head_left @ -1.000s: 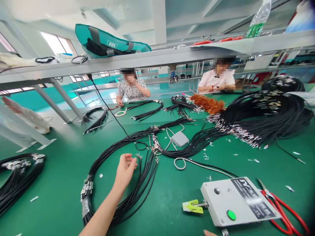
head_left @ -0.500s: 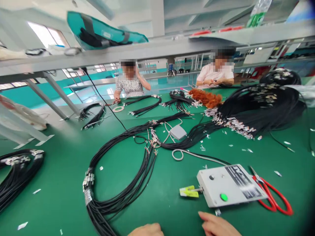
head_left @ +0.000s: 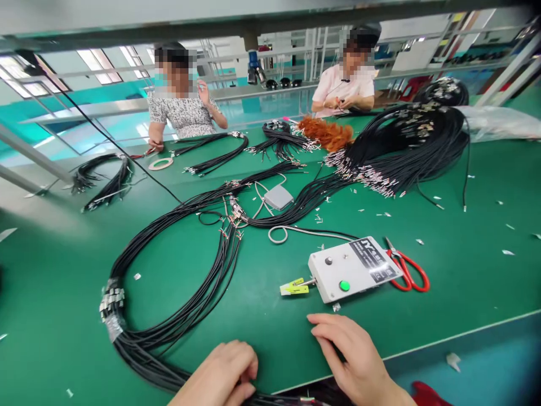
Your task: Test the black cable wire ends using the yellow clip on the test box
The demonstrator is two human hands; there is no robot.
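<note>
My left hand [head_left: 222,373] is at the table's front edge, fingers curled over the lower end of a looped bundle of black cables [head_left: 147,355]. What its fingers close on, if anything, is hidden. A clear wrap and several pale tags bind the loop on its left side. My right hand [head_left: 349,347] hovers near the front edge with bent, parted fingers and nothing visible in them. Just beyond it sits a grey control box [head_left: 338,270] with a green button and a black knob. A yellow-green tab [head_left: 295,287] sticks out from the box's left side.
Red-handled scissors [head_left: 408,270] lie against the box's right side. Behind are a grey pedal-like block [head_left: 279,197], a large heap of black cables [head_left: 406,141] and an orange fluffy duster [head_left: 323,132]. Two people sit across the table; a shelf beam [head_left: 211,20] crosses overhead.
The view has tilted down and shifted right, so both hands show more fully. The person on the left across the table has lowered a raised hand from the head.
</note>
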